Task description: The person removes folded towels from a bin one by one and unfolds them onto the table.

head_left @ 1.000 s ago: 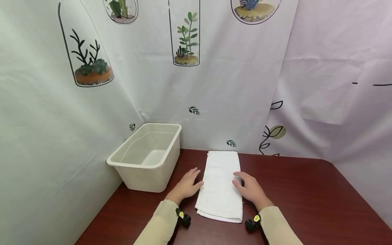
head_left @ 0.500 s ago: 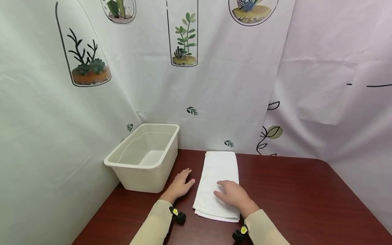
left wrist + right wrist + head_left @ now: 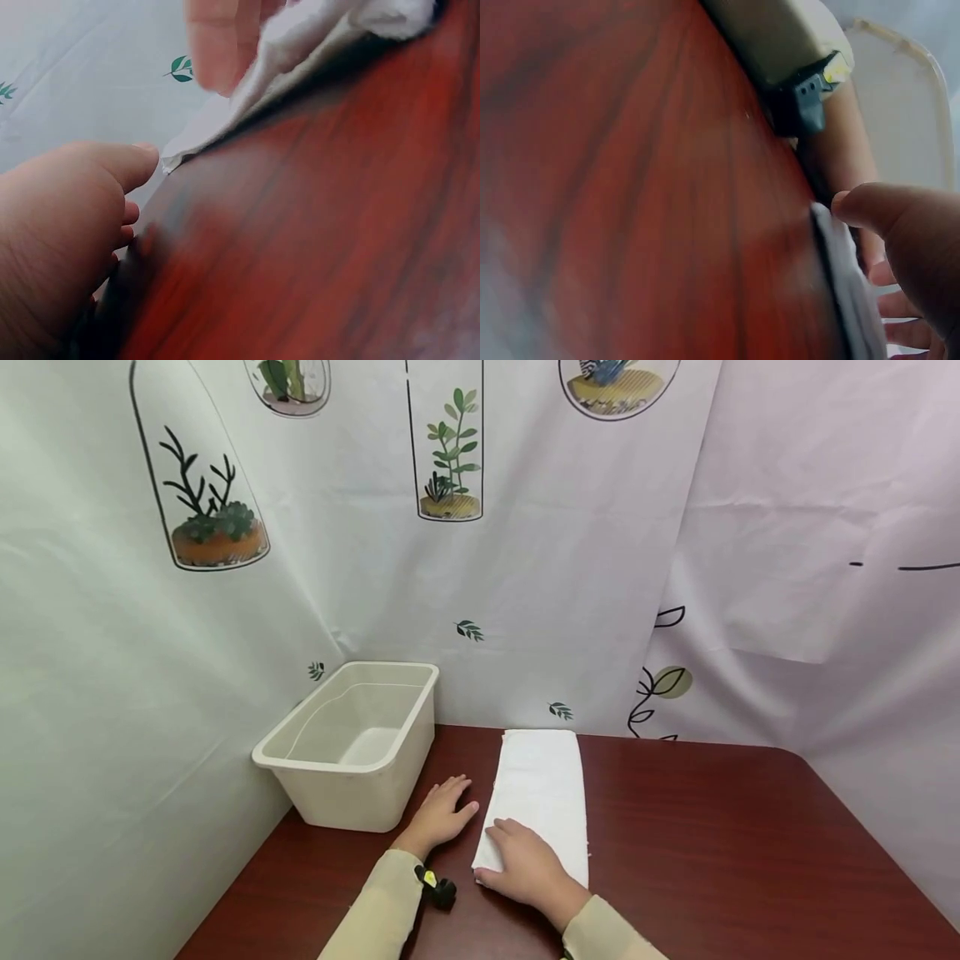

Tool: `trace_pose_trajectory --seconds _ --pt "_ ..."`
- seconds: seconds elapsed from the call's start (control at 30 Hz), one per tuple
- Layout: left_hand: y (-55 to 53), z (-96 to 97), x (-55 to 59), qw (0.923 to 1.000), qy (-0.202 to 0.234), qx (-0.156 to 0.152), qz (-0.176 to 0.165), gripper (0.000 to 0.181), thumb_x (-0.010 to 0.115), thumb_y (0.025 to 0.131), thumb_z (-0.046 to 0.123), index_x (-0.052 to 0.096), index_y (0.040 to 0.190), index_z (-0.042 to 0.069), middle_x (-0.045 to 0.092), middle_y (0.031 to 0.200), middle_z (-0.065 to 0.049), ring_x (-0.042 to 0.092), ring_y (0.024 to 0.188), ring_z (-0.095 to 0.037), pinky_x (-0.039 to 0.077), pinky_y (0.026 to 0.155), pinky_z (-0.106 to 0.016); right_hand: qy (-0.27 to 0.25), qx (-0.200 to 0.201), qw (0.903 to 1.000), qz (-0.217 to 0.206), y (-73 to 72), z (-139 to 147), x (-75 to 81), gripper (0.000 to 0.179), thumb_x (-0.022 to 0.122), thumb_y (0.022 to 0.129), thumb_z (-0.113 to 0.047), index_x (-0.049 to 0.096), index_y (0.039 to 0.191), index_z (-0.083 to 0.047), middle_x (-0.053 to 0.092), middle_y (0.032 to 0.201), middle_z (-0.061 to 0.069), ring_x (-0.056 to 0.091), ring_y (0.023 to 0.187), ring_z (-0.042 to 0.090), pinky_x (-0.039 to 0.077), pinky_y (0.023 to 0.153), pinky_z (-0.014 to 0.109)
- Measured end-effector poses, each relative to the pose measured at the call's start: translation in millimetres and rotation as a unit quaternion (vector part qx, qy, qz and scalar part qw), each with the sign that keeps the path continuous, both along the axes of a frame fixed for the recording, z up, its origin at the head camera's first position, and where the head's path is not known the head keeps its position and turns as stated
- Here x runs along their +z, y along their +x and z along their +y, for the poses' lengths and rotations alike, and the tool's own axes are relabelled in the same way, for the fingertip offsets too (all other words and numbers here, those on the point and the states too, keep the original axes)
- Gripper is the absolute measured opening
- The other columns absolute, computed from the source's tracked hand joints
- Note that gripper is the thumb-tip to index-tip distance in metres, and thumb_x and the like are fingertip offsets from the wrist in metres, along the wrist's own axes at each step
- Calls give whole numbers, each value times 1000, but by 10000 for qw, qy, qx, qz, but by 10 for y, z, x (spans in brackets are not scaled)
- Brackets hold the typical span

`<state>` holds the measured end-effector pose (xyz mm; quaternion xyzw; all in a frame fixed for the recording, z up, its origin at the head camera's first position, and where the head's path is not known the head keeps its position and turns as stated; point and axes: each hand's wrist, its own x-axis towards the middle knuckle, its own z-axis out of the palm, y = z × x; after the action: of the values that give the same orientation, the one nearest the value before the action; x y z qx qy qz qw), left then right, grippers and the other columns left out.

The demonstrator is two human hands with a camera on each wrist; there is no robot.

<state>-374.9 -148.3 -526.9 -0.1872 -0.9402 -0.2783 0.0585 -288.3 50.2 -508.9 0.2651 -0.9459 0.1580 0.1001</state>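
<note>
A folded white towel (image 3: 543, 785) lies lengthwise on the dark red table. My right hand (image 3: 528, 868) reaches across its near end, fingers spread over the top by the left edge and thumb at the near left corner. In the right wrist view the thumb (image 3: 874, 206) meets the tip of the towel's edge (image 3: 847, 281). To the left of the towel, my left hand (image 3: 435, 818) rests on the table with loose, straight fingers and holds nothing. The left wrist view has the right hand's fingers (image 3: 214, 49) coming down on the towel's layered edge (image 3: 281, 60).
A cream plastic tub (image 3: 337, 797) stands at the back left, just beyond my left hand. Its inside shows bare. White printed fabric (image 3: 525, 577) hangs behind and beside the table (image 3: 712, 843). A small black wrist camera (image 3: 442, 893) sits at my left cuff.
My right hand has moved from the towel's right edge across it to the near left corner. My left hand has shifted slightly left, away from the towel. The towel lies as before.
</note>
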Motion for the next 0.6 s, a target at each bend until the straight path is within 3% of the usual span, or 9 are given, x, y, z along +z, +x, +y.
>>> trace_pose_trajectory --seconds 0.3,0.6 --pt "19 4 5 9999 3 49 94 52 57 102 32 54 143 0 48 151 -19 37 145 -38 22 119 -57 74 -383 9989 263 42 -123 -93 77 74 80 -57 64 132 0 63 134 15 58 126 30 48 101 46" --pt "40 18 14 9998 8 36 174 51 57 102 32 55 141 -1 49 150 -20 37 145 -39 23 118 -58 172 -712 9969 301 94 -236 -120 60 61 89 -36 60 135 3 60 137 18 56 129 34 45 104 52"
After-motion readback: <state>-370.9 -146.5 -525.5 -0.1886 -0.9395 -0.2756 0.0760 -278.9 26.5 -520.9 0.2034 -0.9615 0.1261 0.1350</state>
